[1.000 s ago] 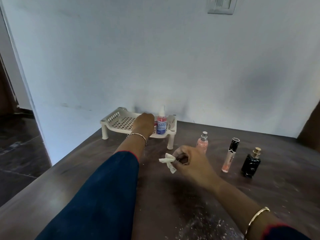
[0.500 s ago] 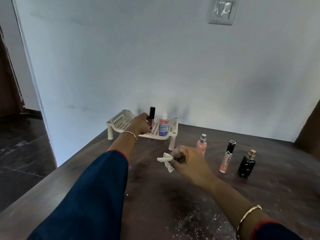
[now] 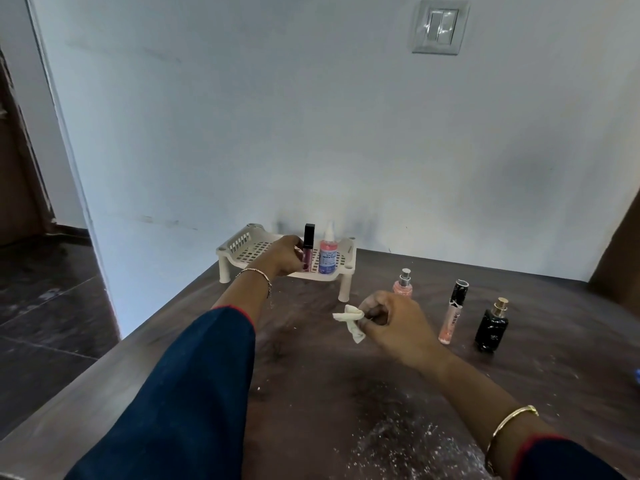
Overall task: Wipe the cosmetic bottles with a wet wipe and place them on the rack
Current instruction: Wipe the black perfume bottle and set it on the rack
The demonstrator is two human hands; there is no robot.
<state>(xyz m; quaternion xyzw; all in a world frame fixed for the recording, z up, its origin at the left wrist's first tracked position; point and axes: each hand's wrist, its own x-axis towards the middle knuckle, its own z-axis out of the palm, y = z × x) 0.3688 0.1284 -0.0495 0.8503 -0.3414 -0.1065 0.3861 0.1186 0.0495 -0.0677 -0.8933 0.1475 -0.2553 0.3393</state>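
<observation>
The left hand (image 3: 283,255) reaches forward over the dark tabletop (image 3: 311,393), its grip closed around a black-capped lip gloss tube (image 3: 307,247) standing upright on the white slotted rack (image 3: 242,249). A second ago the hand hid this tube; now it shows fully. Just beside it on the rack stands a pink spray bottle (image 3: 327,252). The right hand (image 3: 391,322) hovers nearer, pinching a crumpled wet wipe (image 3: 351,320). A pink perfume bottle (image 3: 403,285), a slim pink tube (image 3: 453,311) and a black perfume bottle (image 3: 492,325) stand off the rack
</observation>
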